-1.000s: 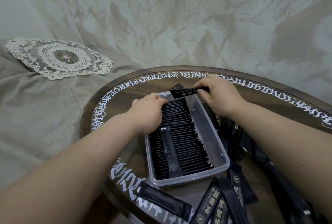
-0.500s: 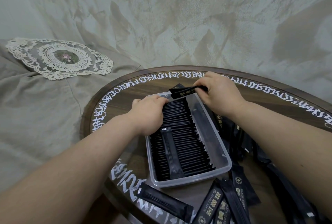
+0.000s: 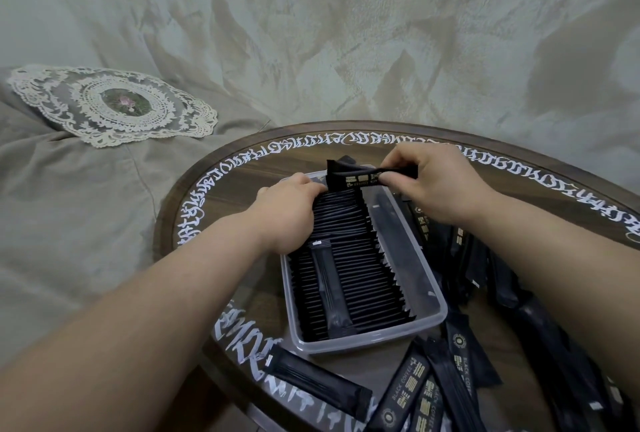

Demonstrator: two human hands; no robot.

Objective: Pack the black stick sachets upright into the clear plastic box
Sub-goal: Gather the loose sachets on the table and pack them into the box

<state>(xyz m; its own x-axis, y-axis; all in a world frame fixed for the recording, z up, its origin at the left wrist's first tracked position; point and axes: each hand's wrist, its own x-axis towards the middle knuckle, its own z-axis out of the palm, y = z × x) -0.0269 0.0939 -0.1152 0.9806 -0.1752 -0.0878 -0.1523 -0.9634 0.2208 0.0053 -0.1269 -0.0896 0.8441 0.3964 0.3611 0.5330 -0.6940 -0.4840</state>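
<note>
Now I'm mid-insertion — my right hand [image 3: 440,182] pinches one stick sachet [image 3: 360,177] above the clear plastic box's [image 3: 429,319] far end, while my left hand [image 3: 287,213], fingers curled, presses the packed row [image 3: 346,268] back. Next — tip it upright into that gap.

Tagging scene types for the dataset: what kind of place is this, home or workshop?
Likely a home. A lace doily lies on draped grey-green fabric, perhaps a sofa or bed, beside a small round table with ornamental white script round its rim. No workbench or industrial gear shows.
</note>
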